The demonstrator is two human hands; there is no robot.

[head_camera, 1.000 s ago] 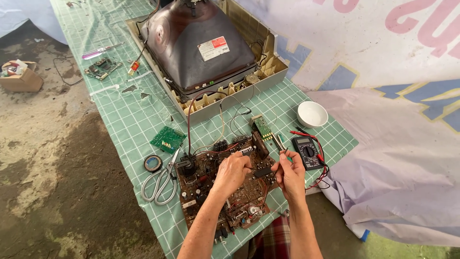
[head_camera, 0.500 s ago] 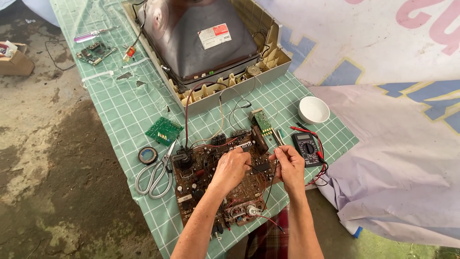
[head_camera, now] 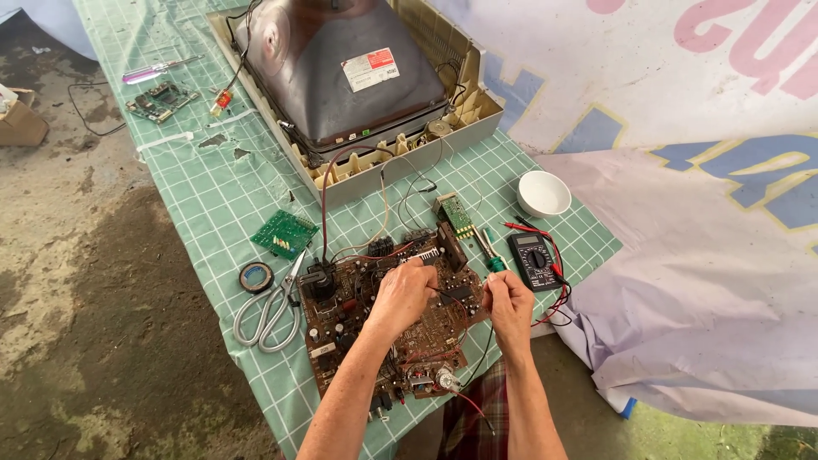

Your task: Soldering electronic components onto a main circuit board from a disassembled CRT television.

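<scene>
Right now my left hand (head_camera: 405,294) lies on the brown circuit board (head_camera: 392,319), its fingers (head_camera: 417,271) curled together and pressed down at the board's far edge; whether they pinch a part there I cannot tell. My right hand (head_camera: 509,305) sits just beside it, at the board's right edge, fingers bunched around what looks like a thin wire, though the pinch itself is too small to make out. The board lies flat on the surface (head_camera: 204,196), a green gridded mat, directly under both hands.

Just beyond my right fingers are a green-handled screwdriver (head_camera: 488,251) and a black multimeter (head_camera: 532,260) with red and black leads (head_camera: 558,285) looping around it. Farther out on that side is a small white bowl (head_camera: 544,192); I see nothing in it. Beyond my left fingers a narrow green board (head_camera: 456,215) stands by the big board's far corner.

Left of my left fingers lie scissors (head_camera: 271,308), a roll of black tape (head_camera: 256,277) and a small green circuit board (head_camera: 285,233). Well beyond both hands, a beige television shell (head_camera: 477,115) lies open like a tray, holding a dark picture tube (head_camera: 341,68) face down; wires (head_camera: 328,204) run from it to the brown board. At the far left are another small board (head_camera: 160,100) and a purple-handled screwdriver (head_camera: 158,70).
</scene>
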